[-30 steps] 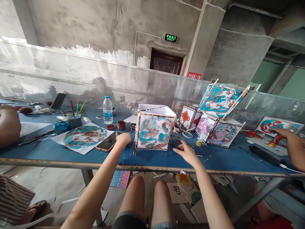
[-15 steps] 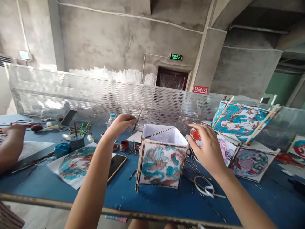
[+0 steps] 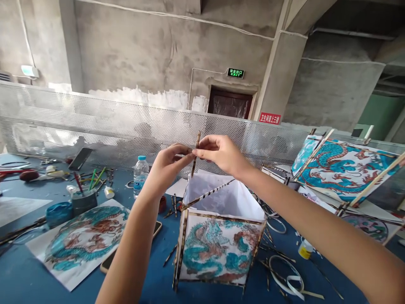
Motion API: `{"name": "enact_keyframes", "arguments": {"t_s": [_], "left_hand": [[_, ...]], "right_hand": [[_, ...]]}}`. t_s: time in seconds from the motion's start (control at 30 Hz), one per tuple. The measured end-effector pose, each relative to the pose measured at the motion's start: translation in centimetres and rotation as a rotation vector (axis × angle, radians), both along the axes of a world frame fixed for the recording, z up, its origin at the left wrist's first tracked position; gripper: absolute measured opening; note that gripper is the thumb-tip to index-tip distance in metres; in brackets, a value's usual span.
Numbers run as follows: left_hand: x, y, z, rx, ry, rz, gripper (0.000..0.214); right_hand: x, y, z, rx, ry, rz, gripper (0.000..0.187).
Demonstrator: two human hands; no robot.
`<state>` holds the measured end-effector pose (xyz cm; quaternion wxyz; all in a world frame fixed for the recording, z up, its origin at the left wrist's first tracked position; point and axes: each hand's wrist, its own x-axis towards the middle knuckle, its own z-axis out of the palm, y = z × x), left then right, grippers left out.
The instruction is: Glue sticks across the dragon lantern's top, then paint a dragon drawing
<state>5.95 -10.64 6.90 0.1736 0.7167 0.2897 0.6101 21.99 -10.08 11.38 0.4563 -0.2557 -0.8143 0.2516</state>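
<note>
A thin, dark-mottled stick [image 3: 194, 165] stands nearly upright above the back left corner of a paper lantern box [image 3: 218, 249]. My left hand [image 3: 172, 166] pinches it from the left, and my right hand [image 3: 218, 153] pinches it from the right at about the same height. The box has walls of white paper painted with a teal and brown dragon, framed by similar sticks. Across its open top lies a striped stick [image 3: 209, 194], slanting from the front left corner toward the back right.
Left are a dragon painting [image 3: 88, 238], a phone [image 3: 106, 264], a brush cup [image 3: 84, 202], a blue paint jar [image 3: 59, 214] and a water bottle [image 3: 141, 173]. Right are a white strip coil [image 3: 286, 274], a small yellow-labelled bottle [image 3: 305, 249] and another painted lantern [image 3: 344, 166]. A perforated metal screen [image 3: 110, 131] stands behind.
My right hand has moved left from beside the box to the stick and now pinches it too. My left hand has brought the stick slightly right. The view has come closer to the box.
</note>
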Motion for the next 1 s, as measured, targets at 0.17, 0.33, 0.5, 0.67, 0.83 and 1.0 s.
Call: {"name": "enact_keyframes", "arguments": {"t_s": [0.17, 0.33, 0.5, 0.67, 0.83, 1.0], "left_hand": [[-0.6, 1.3, -0.9, -0.028, -0.035, 0.067, 0.03], [-3.5, 3.1, -1.7, -0.182, 0.024, 0.189, 0.05], [-5.3, 5.3, -2.6, -0.321, 0.2, 0.156, 0.045], [-5.1, 7.2, -3.3, -0.376, 0.277, 0.178, 0.046], [-6.1, 9.0, -4.2, -0.443, 0.504, 0.166, 0.04], [-6.3, 11.8, -7.3, -0.868, 0.925, 0.249, 0.024]], "right_hand": [[0.2, 1.5, 0.2, -0.06, -0.029, -0.045, 0.017], [0.5, 4.5, 0.2, -0.248, -0.239, -0.136, 0.006], [0.2, 6.9, -0.3, -0.338, -0.446, -0.21, 0.003], [-0.9, 7.8, -1.6, -0.409, -0.673, -0.19, 0.005], [-1.5, 8.2, -1.7, -0.412, -0.753, -0.17, 0.006], [1.7, 7.8, 1.5, -0.298, -0.597, -0.276, 0.017]]}}
